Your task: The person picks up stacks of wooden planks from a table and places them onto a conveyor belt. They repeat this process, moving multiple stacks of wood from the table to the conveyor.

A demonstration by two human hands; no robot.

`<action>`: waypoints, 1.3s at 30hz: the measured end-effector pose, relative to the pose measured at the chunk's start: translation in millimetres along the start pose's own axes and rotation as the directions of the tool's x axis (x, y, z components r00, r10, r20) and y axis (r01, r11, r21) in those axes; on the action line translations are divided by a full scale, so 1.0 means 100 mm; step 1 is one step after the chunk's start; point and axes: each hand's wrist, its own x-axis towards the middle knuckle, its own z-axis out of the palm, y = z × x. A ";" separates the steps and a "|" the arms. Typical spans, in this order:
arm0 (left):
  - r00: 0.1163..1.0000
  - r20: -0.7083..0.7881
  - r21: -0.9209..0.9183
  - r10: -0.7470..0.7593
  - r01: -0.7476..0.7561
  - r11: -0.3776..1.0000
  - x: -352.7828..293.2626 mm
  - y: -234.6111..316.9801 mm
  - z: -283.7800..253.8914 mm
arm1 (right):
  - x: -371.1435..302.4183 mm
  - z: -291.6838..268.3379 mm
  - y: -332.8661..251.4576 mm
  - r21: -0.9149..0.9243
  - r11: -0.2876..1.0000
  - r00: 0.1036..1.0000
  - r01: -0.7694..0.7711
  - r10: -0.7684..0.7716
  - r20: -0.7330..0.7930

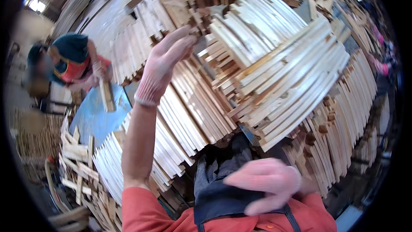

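My left hand [161, 66], in a pale pink knitted glove, reaches forward over a wide layer of light wooden strips [201, 103]. Its fingers are stretched out with nothing visible in them. Close to my chest, in front of the dark apron [223, 199], my right hand [268, 178] wears a similar glove. The thumb stands away from its fingers, and I see nothing held. Ahead and to the right, a stack of pale strips [296, 77] lies slanted across other wood pieces. Slight blur softens the right hand.
At the left a co-worker in gloves holds a wooden piece [106, 94] over a blue round surface [92, 114]. Offcuts [81, 163] are heaped at the lower left. More stacked strips [339, 124] stand on the right. Another person's pink-gloved hand [380, 66] shows at the far right.
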 end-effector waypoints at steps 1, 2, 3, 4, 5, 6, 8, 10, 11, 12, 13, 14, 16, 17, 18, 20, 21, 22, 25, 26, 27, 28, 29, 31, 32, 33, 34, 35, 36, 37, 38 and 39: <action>0.991 -0.132 -0.036 -0.012 0.007 0.999 -0.31 -0.18 -0.25 | 0.11 0.15 0.15 0.031 0.993 0.982 -0.114 0.108 0.155; 0.961 -0.274 -0.052 -0.050 0.037 0.998 -0.69 -0.32 -0.37 | 0.05 0.37 0.44 0.039 0.978 0.958 -0.203 0.190 0.216; 0.916 -0.391 -0.079 -0.089 0.063 0.995 -1.07 -0.50 -0.45 | 0.09 0.54 0.72 -0.005 0.907 0.857 -0.421 0.399 0.325; 0.860 -0.489 -0.108 -0.146 0.106 0.988 -1.46 -0.76 -0.52 | -0.07 0.80 1.10 0.050 0.843 0.828 -0.535 0.513 0.227; 0.792 -0.575 -0.141 -0.205 0.151 0.978 -1.90 -1.04 -0.57 | -0.12 0.98 1.39 0.184 0.696 0.718 -0.694 0.688 0.109; 0.678 -0.671 -0.217 -0.299 0.206 0.954 -2.32 -1.32 -0.53 | -0.22 1.11 1.70 0.057 0.683 0.678 -0.728 0.730 -0.080; 0.536 -0.726 -0.286 -0.431 0.335 0.898 -3.18 -1.84 -0.40 | -0.38 1.29 2.28 -0.197 0.485 0.523 -0.852 0.768 -0.370; 0.336 -0.789 -0.388 -0.514 0.375 0.842 -3.88 -2.27 -0.13 | -0.46 1.34 2.74 -0.295 0.369 0.472 -0.881 0.715 -0.516; 0.288 -0.780 -0.452 -0.555 0.353 0.819 -4.27 -2.64 -0.04 | -0.51 1.35 2.98 -0.345 0.342 0.485 -0.874 0.653 -0.582; 0.226 -0.780 -0.476 -0.583 0.390 0.788 -4.46 -2.80 0.11 | -0.51 1.34 3.18 -0.461 0.231 0.496 -0.857 0.611 -0.616; 0.208 -0.770 -0.512 -0.604 0.364 0.778 -4.67 -3.03 0.22 | -0.59 1.36 3.40 -0.556 0.111 0.510 -0.824 0.573 -0.642; 0.155 -0.737 -0.560 -0.658 0.405 0.723 -4.75 -3.02 0.34 | -0.65 1.29 3.59 -0.524 0.057 0.442 -0.850 0.618 -0.650; 0.150 -0.572 -0.784 -0.806 0.187 0.592 -5.00 -3.21 0.52 | -0.72 1.16 3.84 -0.515 -0.040 0.369 -0.856 0.650 -0.664; 0.154 -0.466 -0.845 -0.871 0.214 0.490 -5.09 -3.22 0.54 | -0.72 1.14 3.87 -0.504 -0.064 0.358 -0.861 0.629 -0.690; 0.150 -0.431 -0.856 -0.890 0.244 0.456 -5.09 -3.26 0.54 | -1.21 0.87 4.38 -0.579 -0.101 0.386 -0.809 0.651 -0.653; 0.058 -0.396 -0.906 -0.917 0.138 0.400 -5.20 -3.41 0.54 | -0.97 0.84 4.33 -0.507 -0.113 0.291 -0.855 0.704 -0.648; 0.018 -0.371 -0.928 -0.929 0.040 0.371 -5.18 -3.46 0.49 | -0.86 0.85 4.31 -0.465 -0.108 0.265 -0.879 0.701 -0.662; -0.019 -0.341 -0.938 -0.940 -0.060 0.342 -5.18 -3.51 0.45 | -0.80 0.90 4.25 -0.431 -0.100 0.246 -0.897 0.697 -0.673; 0.098 -0.509 -0.859 -0.855 0.006 0.512 -5.25 -3.73 0.32 | -0.56 1.15 3.93 -0.296 -0.049 0.201 -0.954 0.627 -0.753; 0.079 -0.526 -0.849 -0.847 0.017 0.528 -5.26 -3.82 0.30 | -0.52 1.23 3.79 -0.334 -0.050 0.233 -0.941 0.620 -0.749; 0.079 -0.516 -0.855 -0.853 0.013 0.519 -5.24 -3.82 0.26 | -0.54 1.26 3.70 -0.367 -0.054 0.260 -0.928 0.610 -0.748; 0.098 -0.510 -0.858 -0.854 0.007 0.513 -5.26 -3.85 0.24 | -0.73 1.27 3.78 -0.475 -0.042 0.389 -0.879 0.512 -0.766; 0.118 -0.503 -0.862 -0.856 0.003 0.507 -5.28 -3.88 0.22 | -0.90 1.25 3.88 -0.519 -0.029 0.434 -0.855 0.510 -0.743; 0.044 -0.523 -0.852 -0.851 -0.024 0.522 -5.28 -3.91 0.21 | -0.84 1.38 3.77 -0.465 0.084 0.437 -0.881 0.519 -0.735; 0.070 -0.533 -0.846 -0.843 -0.083 0.527 -5.22 -3.88 0.23 | -0.88 1.32 3.86 -0.347 0.203 0.399 -0.916 0.555 -0.729; 0.091 -0.548 -0.834 -0.832 -0.136 0.535 -5.14 -3.78 0.19 | -0.90 1.29 3.95 -0.208 0.317 0.365 -0.925 0.595 -0.716; 0.211 -0.552 -0.827 -0.807 -0.259 0.498 -5.13 -3.84 0.13 | -0.88 1.27 3.98 -0.119 0.332 0.324 -0.936 0.677 -0.660; 0.183 -0.525 -0.824 -0.831 -0.356 0.441 -5.10 -3.91 0.12 | -0.84 1.25 4.02 -0.168 0.320 0.348 -0.932 0.672 -0.654; 0.135 -0.547 -0.810 -0.826 -0.333 0.482 -4.99 -3.81 0.12 | -0.83 1.26 4.06 -0.213 0.304 0.367 -0.929 0.675 -0.640; 0.080 -0.578 -0.787 -0.812 -0.318 0.529 -4.91 -3.75 0.11 | -0.67 1.31 4.04 -0.261 0.299 0.397 -0.918 0.680 -0.617; 0.105 -0.569 -0.782 -0.816 -0.377 0.497 -4.91 -3.80 0.12 | -0.57 1.31 3.94 -0.212 0.254 0.330 -0.944 0.739 -0.587; 0.134 -0.561 -0.777 -0.817 -0.428 0.463 -4.92 -3.85 0.07 | -0.55 1.30 3.99 -0.219 0.248 0.330 -0.944 0.747 -0.578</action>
